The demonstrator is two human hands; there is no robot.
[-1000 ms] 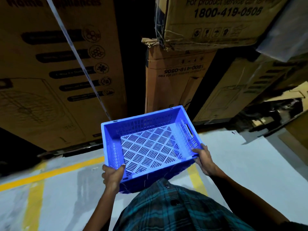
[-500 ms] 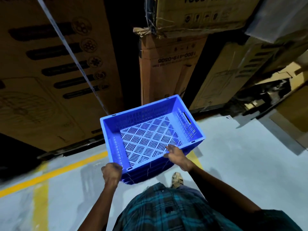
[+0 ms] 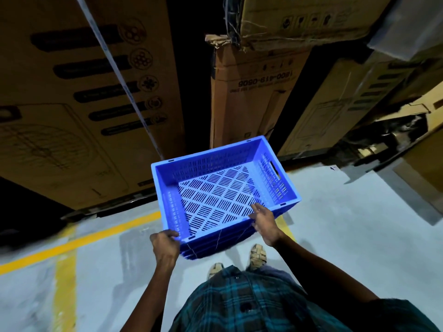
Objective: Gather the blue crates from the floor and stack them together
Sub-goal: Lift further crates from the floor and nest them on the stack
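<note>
An empty blue slotted crate (image 3: 223,188) hangs in front of me above the grey floor, its open top facing the camera. My left hand (image 3: 165,243) grips its near left corner, fingers curled over the rim. My right hand (image 3: 265,222) holds the near rim toward the right, fingers reaching over the edge into the crate. A handle slot shows in the crate's right wall. No other blue crate is in view.
Tall cardboard appliance boxes (image 3: 79,97) stand close ahead, with more cartons (image 3: 249,97) and loose cardboard (image 3: 407,130) to the right. Yellow floor lines (image 3: 72,245) run on the left. My sandalled feet (image 3: 257,254) stand just under the crate.
My right hand slid from the crate's right side wall to its near rim. The crate has moved forward, away from my body, uncovering my feet.
</note>
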